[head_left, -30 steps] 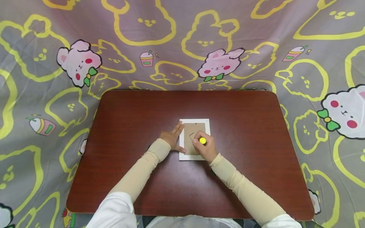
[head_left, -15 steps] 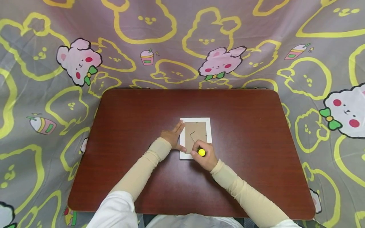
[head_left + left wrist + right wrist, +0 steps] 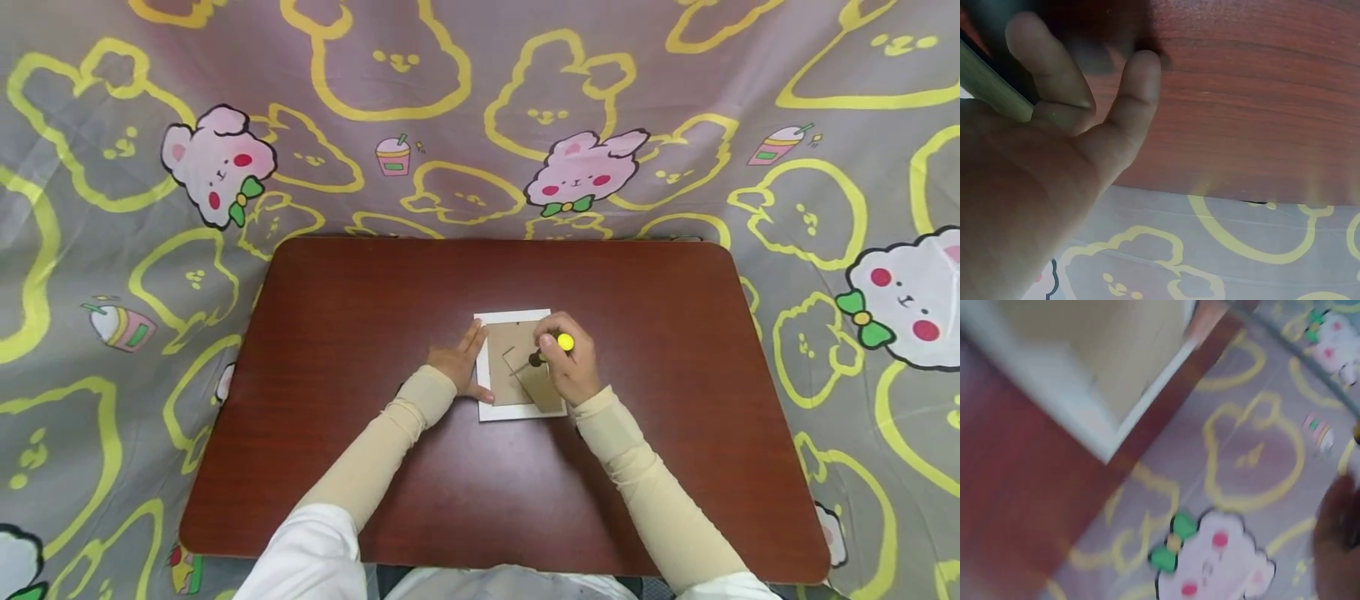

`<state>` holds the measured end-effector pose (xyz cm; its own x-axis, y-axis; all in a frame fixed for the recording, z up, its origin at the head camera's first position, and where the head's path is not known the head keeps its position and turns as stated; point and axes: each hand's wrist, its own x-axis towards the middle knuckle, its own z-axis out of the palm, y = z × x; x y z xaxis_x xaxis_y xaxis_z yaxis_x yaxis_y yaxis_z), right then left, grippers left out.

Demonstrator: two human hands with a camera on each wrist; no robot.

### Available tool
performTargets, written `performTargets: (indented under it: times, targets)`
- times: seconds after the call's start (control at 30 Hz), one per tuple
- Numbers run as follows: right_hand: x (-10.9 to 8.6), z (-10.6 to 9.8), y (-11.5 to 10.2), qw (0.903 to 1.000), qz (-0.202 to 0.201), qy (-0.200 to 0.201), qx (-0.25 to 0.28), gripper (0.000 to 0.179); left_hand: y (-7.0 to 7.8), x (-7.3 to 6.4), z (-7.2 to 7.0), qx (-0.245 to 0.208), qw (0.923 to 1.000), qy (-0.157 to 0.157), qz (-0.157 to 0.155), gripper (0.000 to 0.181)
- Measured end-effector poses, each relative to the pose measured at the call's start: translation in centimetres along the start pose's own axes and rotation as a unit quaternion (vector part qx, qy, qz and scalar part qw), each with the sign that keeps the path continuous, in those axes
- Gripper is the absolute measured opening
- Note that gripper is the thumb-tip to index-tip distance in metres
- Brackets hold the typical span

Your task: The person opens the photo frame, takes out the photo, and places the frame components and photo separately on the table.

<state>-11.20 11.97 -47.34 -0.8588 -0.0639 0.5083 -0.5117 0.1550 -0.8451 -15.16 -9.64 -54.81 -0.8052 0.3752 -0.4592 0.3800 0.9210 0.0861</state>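
Observation:
A white picture frame (image 3: 517, 412) lies back side up on the table, its brown backing board (image 3: 504, 387) showing. My left hand (image 3: 454, 367) rests along the frame's left side, fingers stretched toward the far corner and thumb on the near part. In the left wrist view, two fingers (image 3: 1138, 94) of that hand reach out beside the frame's edge. My right hand (image 3: 573, 360) grips a screwdriver (image 3: 566, 342) with a yellow handle end, over the frame's right side. Its thin shaft points down-left over the board, where a thin dark bent line shows. The right wrist view catches the metal shaft (image 3: 1297, 356).
The reddish-brown table (image 3: 337, 292) has rounded corners and extends to both sides of the frame. A grey curtain (image 3: 450, 83) with yellow outlines and cartoon animals hangs behind and around it.
My right hand has first drawn nearer, then swung up and right with the screwdriver, uncovering more of the board. The frame has turned slightly. My left hand stays at its left side.

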Motion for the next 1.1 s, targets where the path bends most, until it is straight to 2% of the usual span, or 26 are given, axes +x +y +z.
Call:
performTargets:
  times: [0.07, 0.17, 0.27, 0.4, 0.57, 0.73, 0.9, 1.1]
  targets:
    - [0.2, -0.7, 0.6, 0.9956, -0.008, 0.019, -0.092, 0.029, -0.1, 0.1, 0.2, -0.005, 1.0, 0.0, 0.003, 0.141]
    - [-0.5, -1.4, 1.6, 0.9799, -0.004, 0.014, -0.199, 0.031, -0.1, 0.1, 0.5, -0.017, 0.9999, 0.001, 0.004, 0.141]
    - [-2.0, -1.7, 2.3, 0.9651, -0.005, -0.024, -0.261, 0.026, 0.0, 0.1, 0.4, -0.025, 0.9997, 0.004, 0.004, 0.142]
    - [-4.9, -1.9, 3.0, 0.9438, -0.011, -0.077, -0.321, 0.028, 0.2, 0.0, 0.1, -0.026, 0.9996, 0.004, 0.007, 0.141]
    - [-7.7, -1.8, 3.9, 0.9214, -0.006, -0.141, -0.362, 0.041, 0.4, -0.3, -0.3, -0.023, 0.9997, 0.001, 0.005, 0.141]
    - [-8.6, -1.0, 4.5, 0.9068, -0.017, -0.176, -0.383, 0.046, 0.5, -0.5, -0.6, -0.039, 0.999, 0.017, 0.009, 0.138]
    - [-8.9, -0.3, 4.7, 0.899, -0.03, -0.192, -0.392, 0.044, 0.5, -0.1, -0.2, -0.045, 0.9988, 0.012, 0.016, 0.127]
    - [-9.1, -0.1, 4.6, 0.903, -0.016, -0.196, -0.382, 0.044, 0.3, 0.5, 0.2, -0.07, 0.9974, 0.007, 0.017, 0.124]
